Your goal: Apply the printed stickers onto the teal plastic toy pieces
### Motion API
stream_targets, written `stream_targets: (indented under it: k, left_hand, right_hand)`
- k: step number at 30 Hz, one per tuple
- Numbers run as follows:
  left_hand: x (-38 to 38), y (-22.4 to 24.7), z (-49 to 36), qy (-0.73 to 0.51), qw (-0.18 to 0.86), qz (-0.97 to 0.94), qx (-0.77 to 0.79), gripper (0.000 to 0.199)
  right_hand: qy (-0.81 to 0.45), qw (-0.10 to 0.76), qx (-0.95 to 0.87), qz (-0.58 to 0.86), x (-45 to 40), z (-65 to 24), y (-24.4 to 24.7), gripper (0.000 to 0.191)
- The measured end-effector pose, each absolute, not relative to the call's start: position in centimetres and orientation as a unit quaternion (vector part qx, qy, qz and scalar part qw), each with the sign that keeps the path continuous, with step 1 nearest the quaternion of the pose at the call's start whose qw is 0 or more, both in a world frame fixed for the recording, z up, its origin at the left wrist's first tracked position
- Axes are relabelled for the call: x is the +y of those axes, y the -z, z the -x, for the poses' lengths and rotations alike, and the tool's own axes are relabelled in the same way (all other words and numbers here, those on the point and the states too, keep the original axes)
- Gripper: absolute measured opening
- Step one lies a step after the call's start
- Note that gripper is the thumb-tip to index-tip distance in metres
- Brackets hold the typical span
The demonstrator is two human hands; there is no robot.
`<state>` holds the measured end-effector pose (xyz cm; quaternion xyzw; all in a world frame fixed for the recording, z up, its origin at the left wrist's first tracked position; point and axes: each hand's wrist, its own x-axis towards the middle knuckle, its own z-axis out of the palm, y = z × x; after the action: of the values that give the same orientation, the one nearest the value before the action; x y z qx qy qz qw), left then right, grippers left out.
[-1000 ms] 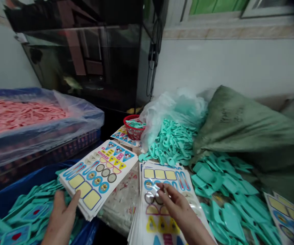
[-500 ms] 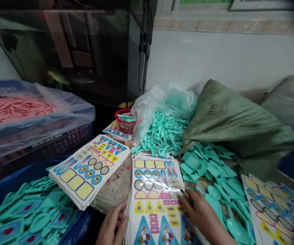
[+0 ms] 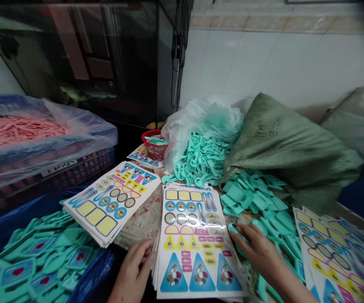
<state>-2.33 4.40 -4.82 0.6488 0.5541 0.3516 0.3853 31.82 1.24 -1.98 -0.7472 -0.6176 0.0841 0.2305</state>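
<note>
A stack of printed sticker sheets (image 3: 175, 242), with blue triangles, circles and yellow squares, lies in front of me. At its left edge is my left hand (image 3: 134, 267), its fingers loosely bent and thumb apart, the fingertips against or close beside the sheets. Off the stack's right edge, my right hand (image 3: 254, 242) curls over a turquoise plastic piece (image 3: 239, 248), which shows between the fingers; its exact shape is partly hidden. More turquoise toy pieces (image 3: 273, 225), flat and spoon-like, lie loose beside and beyond that hand.
Another sticker stack (image 3: 119, 193) lies left, above a blue-lined bin of turquoise pieces bearing heart pictures (image 3: 17, 271). Behind are a red basket (image 3: 154, 149), a heap of small turquoise parts (image 3: 197, 160) and a green sack (image 3: 286, 147). More sheets (image 3: 324, 248) lie right; pink parts (image 3: 17, 130) fill a crate.
My right hand has moved off the sticker sheets to the right, onto a turquoise piece. My left hand has stayed by the stack's left edge. The view has shifted slightly.
</note>
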Motion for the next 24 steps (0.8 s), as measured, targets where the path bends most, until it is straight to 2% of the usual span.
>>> stream_targets:
  k: [6,13,19,24]
  left_hand:
    - [4.4,4.9,3.1,-0.351,0.355,-0.657,0.565,0.031]
    - [4.7,5.3,3.7,-0.371,0.302,-0.694,0.539,0.028]
    - [4.6,4.9,4.1,-0.377,0.276,-0.706,0.532,0.024]
    - [4.5,4.5,4.4,-0.384,0.269,-0.705,0.533,0.024]
  right_hand:
    - [-0.009,0.245,-0.556,0.794,4.2,-37.9,2.0,0.042]
    - [0.033,0.244,-0.546,0.8,7.3,-39.8,1.4,0.029]
    - [0.002,0.231,-0.576,0.784,7.0,-39.3,0.9,0.026]
    - [-0.042,0.21,-0.601,0.77,4.8,-39.0,0.7,0.03]
